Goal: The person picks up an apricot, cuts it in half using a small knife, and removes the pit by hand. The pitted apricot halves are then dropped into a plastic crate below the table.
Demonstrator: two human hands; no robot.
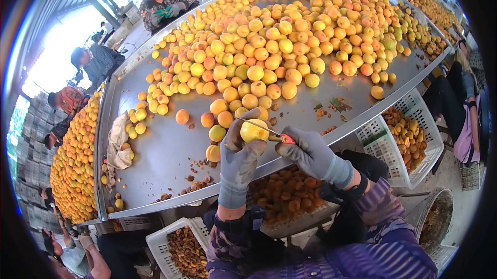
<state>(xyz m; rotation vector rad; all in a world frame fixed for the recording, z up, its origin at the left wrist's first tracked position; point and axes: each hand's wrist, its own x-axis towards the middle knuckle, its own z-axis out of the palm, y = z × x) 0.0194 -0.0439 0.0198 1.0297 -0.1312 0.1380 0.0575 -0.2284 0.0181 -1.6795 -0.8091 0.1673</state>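
Gloved left hand point(239, 159) at frame centre holds a yellow apricot point(253, 132); right hand point(312, 155) grips a red-handled knife point(287, 138) against it; loose fruit point(297, 38) heaps the worktop point(155, 167) above.

We look across a broad steel table point(160, 144) with a raised rim, its bare metal shining softly. At the upper left we see a ribbed roof point(39, 20) and a dark slanting beam point(98, 2) beside a bright opening point(54, 53) washed white with daylight. Below it we find stacked grey crates point(32, 147), and past the table's far edge, a pale floor point(135, 38).
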